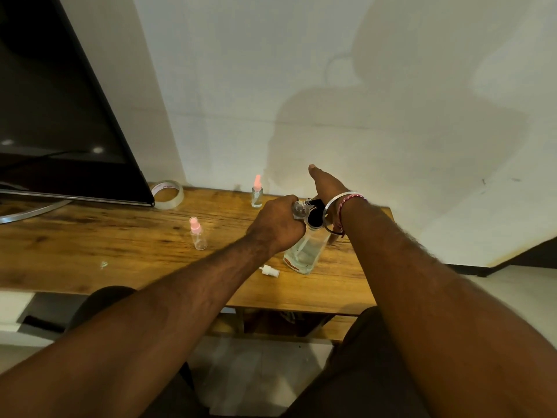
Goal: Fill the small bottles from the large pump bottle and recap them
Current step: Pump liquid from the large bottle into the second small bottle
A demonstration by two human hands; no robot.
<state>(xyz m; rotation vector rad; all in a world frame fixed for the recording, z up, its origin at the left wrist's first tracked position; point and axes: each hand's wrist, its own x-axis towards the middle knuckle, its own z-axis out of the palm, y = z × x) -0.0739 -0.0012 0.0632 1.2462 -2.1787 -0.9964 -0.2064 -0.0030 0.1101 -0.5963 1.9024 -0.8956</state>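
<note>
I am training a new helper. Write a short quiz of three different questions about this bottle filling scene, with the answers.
1. True or false: the left hand holds a small clear bottle at the pump of the large bottle.
2. How many small bottles with pink caps stand on the table?
A) one B) two C) four
3. Fill in: a loose white sprayer cap lies on the table just to the ___ of the large bottle's base.

Key
1. True.
2. B: a near one and a far one.
3. Left.
The right hand is over the pump; its grip is hidden.
</note>
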